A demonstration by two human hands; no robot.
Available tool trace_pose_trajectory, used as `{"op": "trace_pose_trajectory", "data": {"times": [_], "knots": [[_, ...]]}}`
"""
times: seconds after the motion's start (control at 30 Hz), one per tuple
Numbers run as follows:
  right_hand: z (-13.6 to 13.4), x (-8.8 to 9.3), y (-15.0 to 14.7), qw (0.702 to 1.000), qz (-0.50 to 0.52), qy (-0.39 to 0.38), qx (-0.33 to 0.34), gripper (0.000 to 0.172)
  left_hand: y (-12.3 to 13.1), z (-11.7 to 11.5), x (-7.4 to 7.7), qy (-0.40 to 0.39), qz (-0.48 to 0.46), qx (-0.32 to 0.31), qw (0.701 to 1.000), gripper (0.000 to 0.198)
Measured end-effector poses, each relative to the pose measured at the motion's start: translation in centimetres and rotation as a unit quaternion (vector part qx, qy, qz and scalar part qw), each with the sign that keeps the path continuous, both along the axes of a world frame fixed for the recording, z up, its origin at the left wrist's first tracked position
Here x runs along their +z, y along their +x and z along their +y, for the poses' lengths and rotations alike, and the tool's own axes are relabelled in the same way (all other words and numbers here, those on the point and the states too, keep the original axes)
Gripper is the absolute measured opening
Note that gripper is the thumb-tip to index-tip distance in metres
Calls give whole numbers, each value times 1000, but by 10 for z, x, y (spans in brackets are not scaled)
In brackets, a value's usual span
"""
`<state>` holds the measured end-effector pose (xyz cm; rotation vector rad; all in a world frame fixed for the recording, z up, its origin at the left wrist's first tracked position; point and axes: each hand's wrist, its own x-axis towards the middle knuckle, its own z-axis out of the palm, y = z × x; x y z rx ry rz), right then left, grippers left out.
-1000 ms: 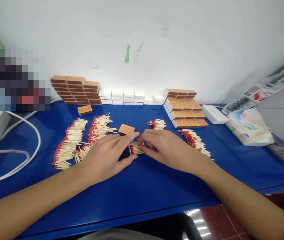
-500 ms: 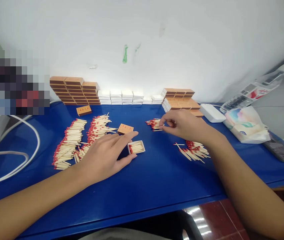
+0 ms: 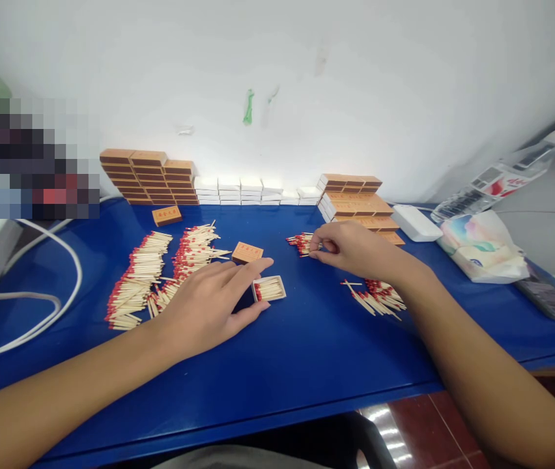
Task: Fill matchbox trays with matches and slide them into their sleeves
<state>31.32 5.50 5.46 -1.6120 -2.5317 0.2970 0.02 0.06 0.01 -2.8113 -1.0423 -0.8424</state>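
My left hand rests on the blue table, its thumb and forefinger round the left end of a small white tray filled with red-tipped matches. My right hand is further back, fingers pinched on matches in a small pile. An orange matchbox sleeve lies just behind my left forefinger. Under my right wrist lies another loose heap of matches. Big rows of matches spread to the left of my left hand.
Stacks of orange matchboxes stand at the back left and more orange boxes at the back right, white trays between them. A single orange box lies apart. White cables curl at left. A tissue pack sits right.
My right hand left the tray, reached back to the small match pile and now pinches matches there. My left hand stayed at the tray.
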Motion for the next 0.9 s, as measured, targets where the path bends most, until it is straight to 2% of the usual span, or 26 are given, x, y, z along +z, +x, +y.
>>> {"op": "trace_pose_trajectory", "data": {"times": [0.4,0.67,0.9], "knots": [[-3,3,6,999,-6,-32,22,15,1,0,1,6,-5,-5,1000,57],[-1,3,5,999,2,-27,40,21,0,0,0,2,1,0,1000,57],[-3,3,3,998,19,-50,34,17,0,0,1,0,-1,-8,1000,57]]}}
